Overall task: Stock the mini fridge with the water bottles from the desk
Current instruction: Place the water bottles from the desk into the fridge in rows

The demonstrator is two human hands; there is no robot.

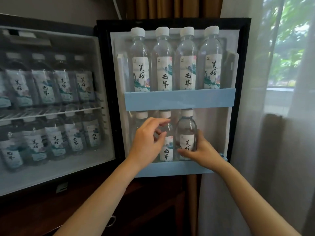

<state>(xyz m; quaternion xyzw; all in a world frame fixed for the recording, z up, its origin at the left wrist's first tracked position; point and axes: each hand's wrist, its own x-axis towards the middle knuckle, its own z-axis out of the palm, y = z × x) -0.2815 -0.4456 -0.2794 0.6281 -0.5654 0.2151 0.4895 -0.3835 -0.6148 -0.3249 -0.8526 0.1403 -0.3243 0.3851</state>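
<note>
The mini fridge stands open, its door swung right. Several white-capped water bottles fill both inner shelves. The upper door rack holds several bottles. In the lower door rack stand three bottles. My right hand grips the rightmost bottle low around its label. My left hand hovers with loosely curled fingers in front of the left bottle and the middle bottle, holding nothing.
A dark wooden cabinet with a metal handle sits below the fridge. Sheer white curtain and a window hang at the right, brown drapes behind the door. Room is left in the lower rack to the right of the gripped bottle.
</note>
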